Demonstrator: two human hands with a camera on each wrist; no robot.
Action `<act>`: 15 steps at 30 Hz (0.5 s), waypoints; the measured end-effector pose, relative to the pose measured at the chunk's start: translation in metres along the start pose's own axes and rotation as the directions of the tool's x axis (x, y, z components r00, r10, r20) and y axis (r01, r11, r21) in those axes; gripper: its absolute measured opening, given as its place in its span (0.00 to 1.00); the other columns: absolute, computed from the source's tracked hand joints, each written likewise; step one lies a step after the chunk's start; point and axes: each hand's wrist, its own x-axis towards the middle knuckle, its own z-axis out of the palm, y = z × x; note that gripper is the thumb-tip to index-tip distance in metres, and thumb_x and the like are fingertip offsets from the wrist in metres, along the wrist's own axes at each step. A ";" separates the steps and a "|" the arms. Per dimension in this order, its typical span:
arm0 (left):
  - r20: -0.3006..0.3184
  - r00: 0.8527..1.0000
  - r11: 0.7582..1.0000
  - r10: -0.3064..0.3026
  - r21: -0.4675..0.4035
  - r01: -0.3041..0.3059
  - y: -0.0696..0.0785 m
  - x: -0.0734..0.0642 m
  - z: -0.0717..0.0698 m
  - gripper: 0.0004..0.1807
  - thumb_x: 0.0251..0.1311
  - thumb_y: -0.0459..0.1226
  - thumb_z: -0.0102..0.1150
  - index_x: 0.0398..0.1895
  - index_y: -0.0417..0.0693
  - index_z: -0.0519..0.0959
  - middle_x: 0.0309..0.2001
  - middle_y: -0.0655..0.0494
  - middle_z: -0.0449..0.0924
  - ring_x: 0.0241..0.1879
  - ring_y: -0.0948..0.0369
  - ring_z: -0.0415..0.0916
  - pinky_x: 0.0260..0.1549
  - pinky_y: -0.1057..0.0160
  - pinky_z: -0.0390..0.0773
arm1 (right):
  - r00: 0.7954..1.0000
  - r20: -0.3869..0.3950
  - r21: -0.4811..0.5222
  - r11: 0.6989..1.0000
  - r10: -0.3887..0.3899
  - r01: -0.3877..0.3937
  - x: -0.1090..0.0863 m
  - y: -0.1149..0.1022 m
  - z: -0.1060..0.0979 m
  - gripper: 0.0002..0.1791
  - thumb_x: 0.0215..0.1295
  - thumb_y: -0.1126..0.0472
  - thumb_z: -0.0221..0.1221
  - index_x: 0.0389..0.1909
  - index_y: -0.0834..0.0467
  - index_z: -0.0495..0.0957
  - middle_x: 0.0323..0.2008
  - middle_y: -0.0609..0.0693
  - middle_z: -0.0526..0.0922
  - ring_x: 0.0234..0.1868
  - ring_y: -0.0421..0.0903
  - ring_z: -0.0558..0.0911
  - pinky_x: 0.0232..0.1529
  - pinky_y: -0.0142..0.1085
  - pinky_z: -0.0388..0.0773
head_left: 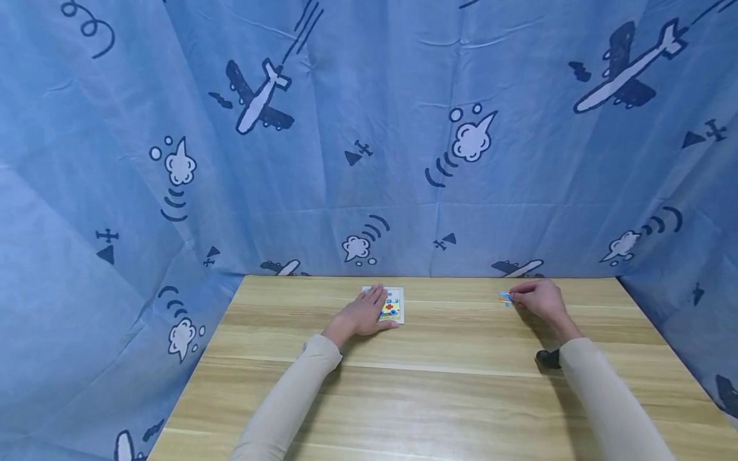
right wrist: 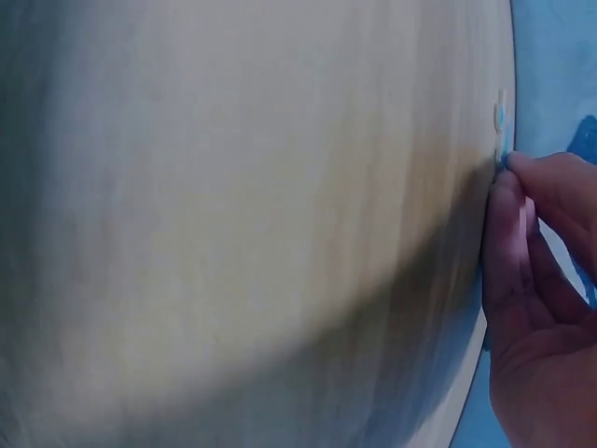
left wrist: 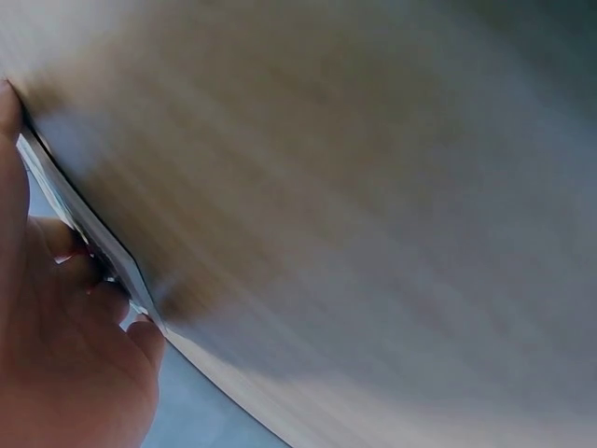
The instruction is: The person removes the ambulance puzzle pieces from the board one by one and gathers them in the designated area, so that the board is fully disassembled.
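Note:
A small flat picture puzzle (head_left: 393,299) with a pale border lies near the table's far edge, left of the right hand. My left hand (head_left: 364,314) rests on its left part, fingers stretched over the picture and the thumb along the near edge. In the left wrist view the puzzle's side (left wrist: 107,247) shows beside the fingers. Farther right, my right hand (head_left: 542,299) pinches a small blue and orange puzzle piece (head_left: 505,298) between thumb and fingertips, low at the tabletop. The right wrist view shows the piece (right wrist: 501,119) just beyond the fingertips.
Both hands work over a wooden table (head_left: 426,397). Right behind its far edge hangs a blue curtain (head_left: 392,179) printed with planes and clouds, which also runs along both sides. A black object (head_left: 548,359) sits at the right wrist.

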 end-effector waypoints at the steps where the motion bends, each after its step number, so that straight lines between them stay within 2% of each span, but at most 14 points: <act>1: 0.000 1.000 1.000 -0.001 0.000 0.001 0.000 0.000 0.000 0.52 0.76 0.67 0.41 0.86 0.42 0.44 0.88 0.45 0.39 0.88 0.52 0.38 0.86 0.52 0.46 | 1.000 0.000 -0.006 1.000 0.000 0.000 0.000 -0.001 0.001 0.17 0.70 0.60 0.65 0.50 0.70 0.87 0.36 0.57 0.93 0.29 0.34 0.84 0.31 0.28 0.80; 5: 0.004 1.000 1.000 0.001 -0.004 -0.001 0.000 0.000 0.000 0.52 0.76 0.67 0.41 0.86 0.42 0.44 0.88 0.45 0.38 0.88 0.52 0.38 0.86 0.52 0.46 | 1.000 0.004 -0.020 1.000 0.025 -0.024 0.001 -0.001 0.001 0.15 0.71 0.61 0.65 0.50 0.69 0.87 0.42 0.64 0.91 0.35 0.44 0.87 0.33 0.32 0.83; 10: 0.011 1.000 1.000 0.003 -0.007 -0.003 -0.001 0.001 0.002 0.52 0.76 0.68 0.40 0.86 0.42 0.43 0.88 0.45 0.38 0.87 0.51 0.39 0.86 0.52 0.47 | 1.000 0.000 -0.045 0.999 0.020 -0.020 -0.001 0.001 0.001 0.14 0.72 0.60 0.64 0.51 0.66 0.88 0.51 0.67 0.89 0.49 0.59 0.86 0.45 0.43 0.85; 12: 0.010 1.000 1.000 -0.001 -0.003 0.001 -0.001 0.002 0.002 0.52 0.75 0.68 0.40 0.87 0.42 0.43 0.88 0.46 0.38 0.87 0.51 0.39 0.86 0.52 0.46 | 1.000 -0.007 -0.050 0.999 0.003 -0.003 -0.002 0.002 0.001 0.14 0.72 0.59 0.64 0.50 0.65 0.88 0.51 0.67 0.89 0.50 0.60 0.86 0.46 0.46 0.85; 15: 0.008 1.000 1.000 -0.005 0.001 0.005 -0.002 0.002 0.001 0.52 0.75 0.69 0.40 0.86 0.42 0.44 0.88 0.46 0.38 0.87 0.51 0.39 0.86 0.52 0.46 | 0.999 -0.026 -0.063 0.998 -0.021 0.020 -0.002 0.001 0.000 0.14 0.71 0.58 0.66 0.48 0.63 0.89 0.49 0.66 0.90 0.47 0.58 0.88 0.43 0.42 0.83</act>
